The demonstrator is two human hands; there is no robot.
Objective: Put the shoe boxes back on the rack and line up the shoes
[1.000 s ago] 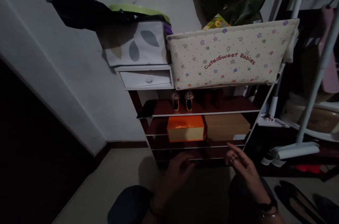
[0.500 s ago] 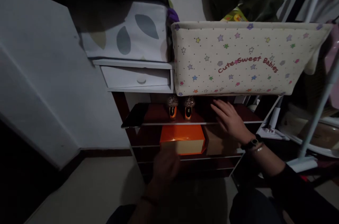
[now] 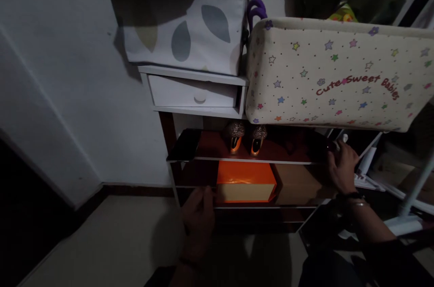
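Observation:
My right hand (image 3: 343, 167) is at the right end of the upper rack shelf (image 3: 213, 146). Its fingers curl about a dark, shiny object (image 3: 329, 146), mostly lost in shadow, whose kind I cannot make out. Low in front of the rack, my left hand (image 3: 198, 219) is loosely closed, with nothing visible in it. It is nearest to an orange box (image 3: 247, 173) with a cream side, on the shelf below. A pair of glittery shoes (image 3: 236, 135) with orange insides stands mid-shelf, apart from both hands.
A brown cardboard box (image 3: 301, 183) sits beside the orange one. A dark flat object (image 3: 185, 144) overhangs the shelf's left end. Above are a white drawer (image 3: 195, 90), a leaf-patterned box (image 3: 152, 54) and a star-printed fabric basket (image 3: 288, 70). A pale pole (image 3: 415, 187) stands right.
My right hand has moved right along the shelf, from lying spread to curling at the dark object. The left hand has shifted slightly left. The view has turned, too.

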